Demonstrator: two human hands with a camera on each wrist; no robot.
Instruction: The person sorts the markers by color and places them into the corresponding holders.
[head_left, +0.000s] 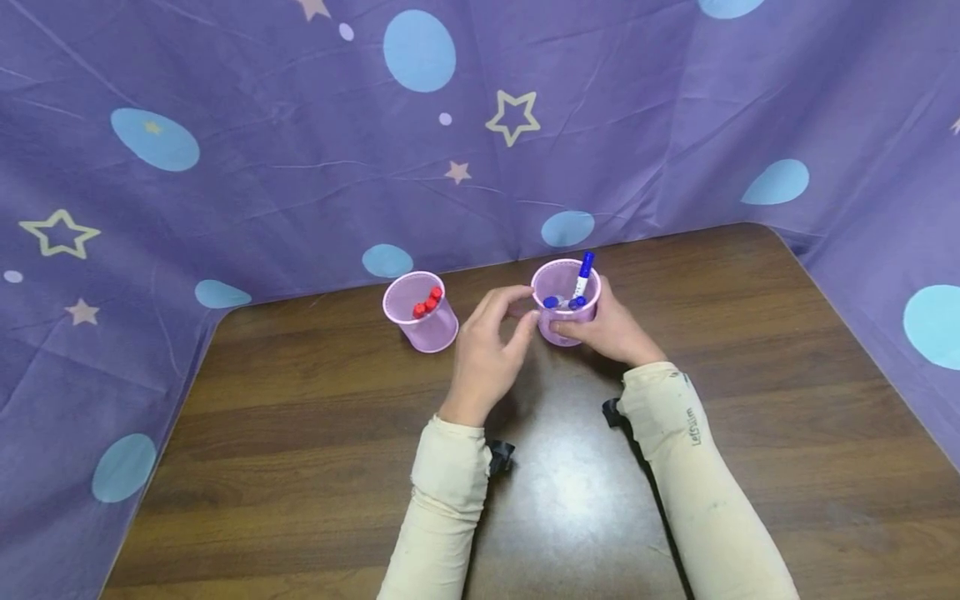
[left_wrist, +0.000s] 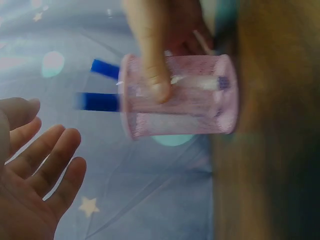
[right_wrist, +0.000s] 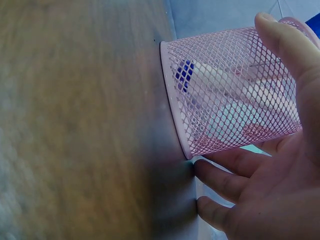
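My right hand (head_left: 617, 330) grips a pink mesh pen cup (head_left: 553, 282), its thumb across the near side and its fingers round the far side. Blue-capped whiteboard markers lean inside; one marker (head_left: 582, 279) sticks up above the rim. In the right wrist view the cup's base (right_wrist: 175, 102) stands at the wooden surface, and white marker barrels show through the mesh. My left hand (head_left: 483, 358) hovers just left of this cup, thumb and fingers spread and loosely bent, holding nothing. The left wrist view shows a gap between the left hand (left_wrist: 37, 180) and the blue caps (left_wrist: 100, 102).
A second pink mesh cup (head_left: 431, 335) with red-capped markers (head_left: 427, 303) stands to the left, beyond my left hand. Both cups are near the back edge of the brown wooden table (head_left: 300, 467). A purple curtain (head_left: 300, 208) with stars hangs behind the table.
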